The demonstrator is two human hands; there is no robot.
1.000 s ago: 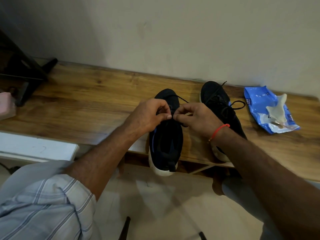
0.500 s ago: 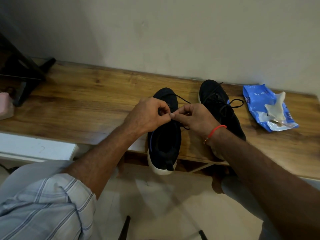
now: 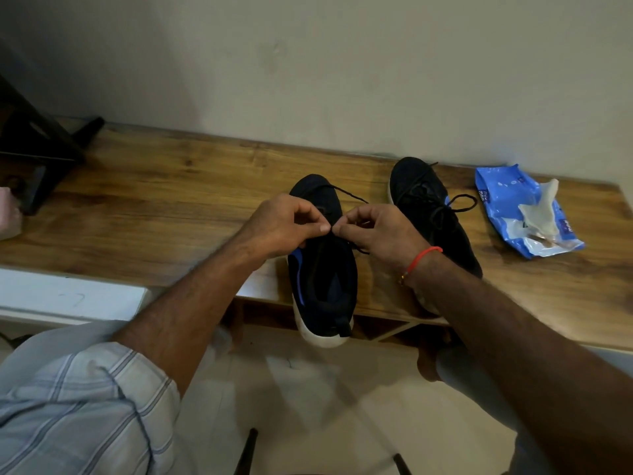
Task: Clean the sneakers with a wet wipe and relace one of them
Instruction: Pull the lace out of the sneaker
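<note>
Two black sneakers stand on the wooden bench (image 3: 154, 214). The left sneaker (image 3: 323, 279) has a white sole and its heel hangs over the front edge. Above its tongue my left hand (image 3: 284, 226) and my right hand (image 3: 380, 233) meet, each pinching the black shoelace (image 3: 349, 195) between thumb and forefinger. A loop of that lace runs back toward the toe. The right sneaker (image 3: 428, 207) is laced, with a bow at its side, partly hidden by my right wrist. A blue wet wipe pack (image 3: 503, 200) lies right of it, a used wipe (image 3: 541, 214) on top.
A wall runs close behind the bench. A dark stand (image 3: 37, 149) occupies the bench's far left end, with a pink object (image 3: 8, 214) at the frame edge. A white ledge (image 3: 68, 296) sits below the bench on the left. Tiled floor lies beneath.
Both hands have drawn slightly toward me over the left sneaker, still pinching the lace; the lace loop toward the toe now shows more clearly.
</note>
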